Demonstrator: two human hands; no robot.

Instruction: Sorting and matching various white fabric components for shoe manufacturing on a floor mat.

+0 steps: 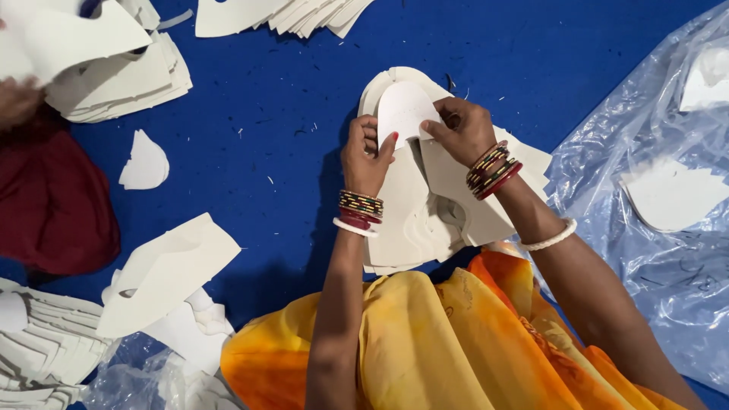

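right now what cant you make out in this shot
Head view only:
- Lower part of the rounded white piece: covered by the left hand and right hand.
- Stack of white pieces under the hands: its near edge is hidden by the orange cloth.
- White shapes in the plastic sheet: blurred by the film's creases.
- Another person's hand: cut off by the left edge.

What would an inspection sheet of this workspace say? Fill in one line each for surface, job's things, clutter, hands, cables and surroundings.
Surface: blue sheet, flecked with small scraps.
Job's things: rounded white cut piece held above a white stack.
Clutter: loose white offcut; further white stacks at upper left.
Hands: left hand and right hand both pinch the rounded piece.
Cables: nothing seen.
Surroundings: clear plastic sheet at right; dark red cloth at left.
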